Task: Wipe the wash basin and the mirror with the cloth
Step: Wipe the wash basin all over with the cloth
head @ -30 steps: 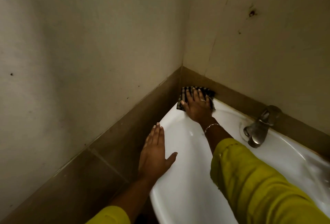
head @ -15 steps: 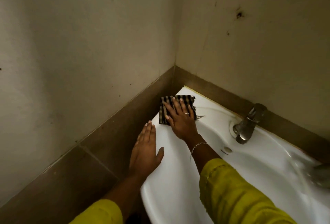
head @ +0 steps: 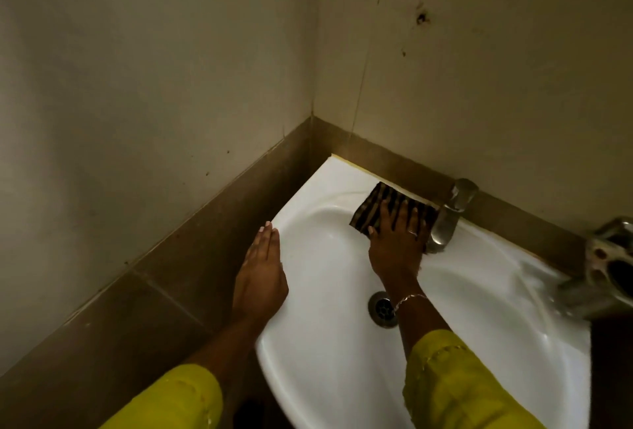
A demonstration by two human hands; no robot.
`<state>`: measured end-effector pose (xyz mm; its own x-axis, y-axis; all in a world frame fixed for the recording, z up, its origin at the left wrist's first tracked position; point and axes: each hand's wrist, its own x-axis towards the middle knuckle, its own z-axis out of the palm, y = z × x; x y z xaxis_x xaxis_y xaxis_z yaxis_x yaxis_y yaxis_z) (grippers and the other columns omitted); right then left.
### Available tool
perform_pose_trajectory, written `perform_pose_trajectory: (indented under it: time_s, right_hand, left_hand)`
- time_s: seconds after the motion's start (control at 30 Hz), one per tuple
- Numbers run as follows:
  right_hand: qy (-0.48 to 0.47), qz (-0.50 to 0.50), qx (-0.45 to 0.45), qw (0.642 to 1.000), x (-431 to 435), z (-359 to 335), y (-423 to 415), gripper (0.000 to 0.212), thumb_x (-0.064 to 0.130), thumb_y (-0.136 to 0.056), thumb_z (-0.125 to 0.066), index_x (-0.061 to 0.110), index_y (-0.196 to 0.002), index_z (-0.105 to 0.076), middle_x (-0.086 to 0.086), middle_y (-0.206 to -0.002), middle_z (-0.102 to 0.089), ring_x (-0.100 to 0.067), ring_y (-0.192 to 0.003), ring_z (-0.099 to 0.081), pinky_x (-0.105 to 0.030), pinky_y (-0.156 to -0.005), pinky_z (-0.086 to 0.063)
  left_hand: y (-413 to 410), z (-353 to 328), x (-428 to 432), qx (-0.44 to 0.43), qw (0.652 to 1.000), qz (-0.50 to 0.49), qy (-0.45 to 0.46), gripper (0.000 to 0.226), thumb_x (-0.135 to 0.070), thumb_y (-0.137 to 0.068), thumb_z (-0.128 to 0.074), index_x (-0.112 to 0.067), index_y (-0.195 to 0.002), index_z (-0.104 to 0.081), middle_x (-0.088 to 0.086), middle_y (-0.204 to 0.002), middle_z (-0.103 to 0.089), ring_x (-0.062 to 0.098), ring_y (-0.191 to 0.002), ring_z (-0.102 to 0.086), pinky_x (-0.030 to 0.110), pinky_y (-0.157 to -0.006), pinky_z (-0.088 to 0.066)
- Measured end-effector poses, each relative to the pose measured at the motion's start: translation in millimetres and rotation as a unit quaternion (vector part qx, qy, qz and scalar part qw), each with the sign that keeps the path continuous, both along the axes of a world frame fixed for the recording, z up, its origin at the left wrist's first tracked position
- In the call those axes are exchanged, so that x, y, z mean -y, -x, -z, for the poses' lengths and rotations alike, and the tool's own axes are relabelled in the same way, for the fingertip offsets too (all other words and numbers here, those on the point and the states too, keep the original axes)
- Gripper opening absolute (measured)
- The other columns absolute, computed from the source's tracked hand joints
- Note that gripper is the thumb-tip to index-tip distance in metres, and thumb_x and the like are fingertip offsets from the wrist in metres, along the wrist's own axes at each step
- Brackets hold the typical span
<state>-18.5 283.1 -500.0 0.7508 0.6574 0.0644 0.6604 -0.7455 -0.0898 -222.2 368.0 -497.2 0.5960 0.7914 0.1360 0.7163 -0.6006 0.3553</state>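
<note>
Right grip (head: 397, 240) flat (fingers spread) on cloth (head: 373, 209) | left grip (head: 262, 274) flat on basin (head: 325, 377) rim

Nothing readable here, honestly. No text, brand, label or number shows on the wash basin (head: 342, 377), the tap (head: 448, 216) or the walls (head: 154, 69). The cloth (head: 380, 206) only has a dark striped pattern, no print or tag.
</note>
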Motion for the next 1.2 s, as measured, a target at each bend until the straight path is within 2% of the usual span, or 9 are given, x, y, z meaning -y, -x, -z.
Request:
perform_pose_trajectory:
  time_s: [0.07,0.13,0.2,0.33,0.5,0.77,0.97,1.1,1.2]
  right_hand:
    - [-0.010,0.023,0.004,1.000,3.0,0.7,7.5,0.059,0.036,-0.096,-0.040,0.014,-0.147,-0.020,-0.022,-0.153,-0.017,-0.039,-0.141,-0.013,-0.050,-0.115,-0.004]
    - [-0.037,0.042,0.018,0.998,-5.4,0.4,7.1,0.052,0.031,-0.089,-0.057,0.005,-0.133,-0.046,-0.030,-0.137,-0.043,-0.045,-0.129,-0.038,-0.056,-0.108,-0.024]
    - [-0.052,0.048,0.022,0.997,-16.4,-2.5,1.4,0.047,0.028,-0.083,-0.066,0.001,-0.121,-0.056,-0.032,-0.124,-0.054,-0.047,-0.117,-0.049,-0.059,-0.101,-0.033]
    - [-0.030,-0.007,-0.005,1.000,-34.6,-5.2,-3.2,0.053,0.033,-0.096,-0.040,0.012,-0.143,-0.029,-0.024,-0.149,-0.025,-0.041,-0.140,-0.017,-0.054,-0.113,-0.006]
    - [0.016,-0.096,-0.010,0.995,-73.0,-19.2,-5.2,0.056,0.038,-0.099,-0.024,0.019,-0.148,-0.005,-0.015,-0.156,-0.005,-0.034,-0.144,0.000,-0.049,-0.115,0.001]
    - [0.013,-0.132,-0.011,0.991,-113.6,-21.9,-8.7,0.055,0.038,-0.099,-0.021,0.017,-0.148,-0.010,-0.014,-0.156,-0.009,-0.030,-0.144,-0.004,-0.047,-0.115,-0.001]
    - [0.037,-0.236,-0.033,0.971,-134.1,-28.7,1.8,0.052,0.041,-0.099,-0.021,0.021,-0.146,-0.020,-0.007,-0.157,-0.010,-0.025,-0.145,-0.004,-0.046,-0.115,-0.002]
    - [0.000,-0.300,-0.035,0.953,-129.8,-21.5,25.2,0.072,0.052,-0.083,0.000,0.026,-0.138,-0.040,-0.003,-0.153,-0.027,-0.024,-0.143,-0.013,-0.046,-0.114,-0.003]
    - [-0.008,-0.296,-0.045,0.954,-115.8,-20.5,32.6,0.073,0.054,-0.082,0.000,0.029,-0.139,-0.037,-0.002,-0.153,-0.028,-0.024,-0.143,-0.015,-0.050,-0.113,-0.005]
  left_hand:
    - [-0.4,-0.5,0.0,0.007,1.000,-0.004,-0.002,0.057,0.000,-0.080,-0.050,0.002,-0.135,-0.034,0.019,-0.145,-0.035,0.031,-0.134,-0.035,0.033,-0.105,-0.019]
    - [-0.7,-1.0,-0.1,-0.002,1.000,-0.005,-0.016,0.060,0.006,-0.073,-0.058,0.004,-0.130,-0.041,0.021,-0.139,-0.044,0.034,-0.127,-0.044,0.037,-0.101,-0.027]
    - [-1.3,0.1,0.2,-0.001,1.000,-0.009,-0.019,0.061,0.010,-0.068,-0.061,0.006,-0.127,-0.045,0.022,-0.134,-0.049,0.035,-0.123,-0.049,0.040,-0.098,-0.032]
    - [-2.0,-1.0,0.0,-0.011,0.999,-0.008,-0.044,0.066,0.016,-0.056,-0.061,0.007,-0.121,-0.051,0.023,-0.126,-0.057,0.035,-0.114,-0.057,0.040,-0.091,-0.038]
    - [-1.3,0.6,-0.9,-0.042,0.998,0.003,-0.057,0.078,0.016,-0.042,-0.071,0.005,-0.118,-0.054,0.021,-0.120,-0.062,0.032,-0.109,-0.060,0.040,-0.086,-0.047]
    - [-2.1,2.8,-1.5,-0.031,0.998,-0.004,-0.052,0.081,0.010,-0.042,-0.078,0.003,-0.119,-0.054,0.017,-0.119,-0.063,0.029,-0.108,-0.061,0.038,-0.087,-0.045]
    - [-2.7,6.4,-2.7,-0.042,0.997,-0.001,-0.058,0.080,0.008,-0.040,-0.079,0.003,-0.117,-0.056,0.018,-0.118,-0.064,0.030,-0.106,-0.062,0.035,-0.087,-0.043]
    - [-3.6,5.8,-3.1,-0.062,0.996,-0.004,-0.060,0.082,0.005,-0.035,-0.082,0.003,-0.114,-0.058,0.019,-0.115,-0.065,0.031,-0.103,-0.064,0.038,-0.082,-0.050]
    - [-3.1,6.6,-4.0,-0.074,0.995,0.005,-0.060,0.081,0.003,-0.035,-0.082,0.002,-0.113,-0.060,0.017,-0.115,-0.065,0.030,-0.103,-0.064,0.035,-0.083,-0.049]
